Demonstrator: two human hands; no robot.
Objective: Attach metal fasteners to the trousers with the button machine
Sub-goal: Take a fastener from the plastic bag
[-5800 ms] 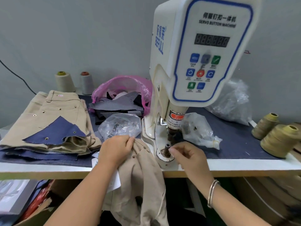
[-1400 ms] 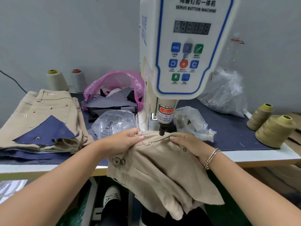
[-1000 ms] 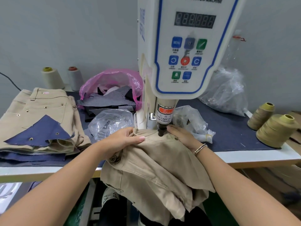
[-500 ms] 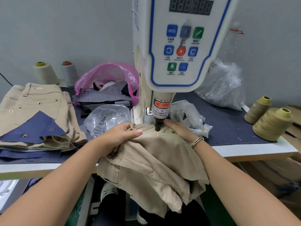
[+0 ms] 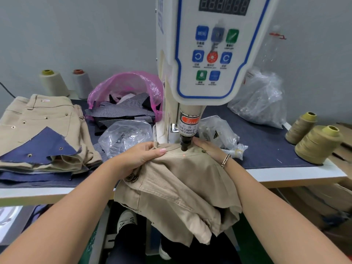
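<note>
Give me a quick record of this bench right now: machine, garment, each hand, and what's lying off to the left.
machine: button machine, punch down on cloth
garment: tan trousers under the punch
left hand: grips the trousers left of the punch
right hand: fingers flat on the cloth, right of the punch
left side: folded trousers stack, navy scrap on top

Left of the fingers, a folded stack of beige trousers (image 5: 43,119) carries a triangular navy denim scrap (image 5: 41,146). Beyond them sits a pink plastic bag of grey fabric offcuts (image 5: 125,100). Two olive thread cones (image 5: 312,138) stand far right.
</note>
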